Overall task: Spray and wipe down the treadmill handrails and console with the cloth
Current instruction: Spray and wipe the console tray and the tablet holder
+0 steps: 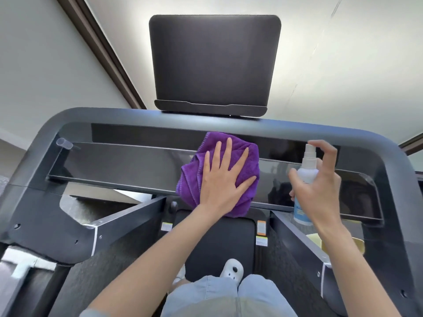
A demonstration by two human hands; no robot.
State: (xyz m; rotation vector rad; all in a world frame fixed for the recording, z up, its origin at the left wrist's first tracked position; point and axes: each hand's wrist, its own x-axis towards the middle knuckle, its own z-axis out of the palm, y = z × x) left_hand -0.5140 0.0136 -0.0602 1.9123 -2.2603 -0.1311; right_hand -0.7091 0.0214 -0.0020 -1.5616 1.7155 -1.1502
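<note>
The purple cloth [219,170] lies on the glossy console panel [119,163], pressed by the flat, spread left hand [225,177]. The right hand [320,188] grips the spray bottle [305,179] just beside it — spraying here could wet the left hand's fingers, or leave streaks.

The crumpled terry cloth [219,175] is vivid purple; the slim plastic spray bottle [305,179] is white with a pale blue label; the glossy flat console panel [126,163] is black, framed by a dark grey rounded handrail [75,115]; the rubber clog [232,269] is white
</note>
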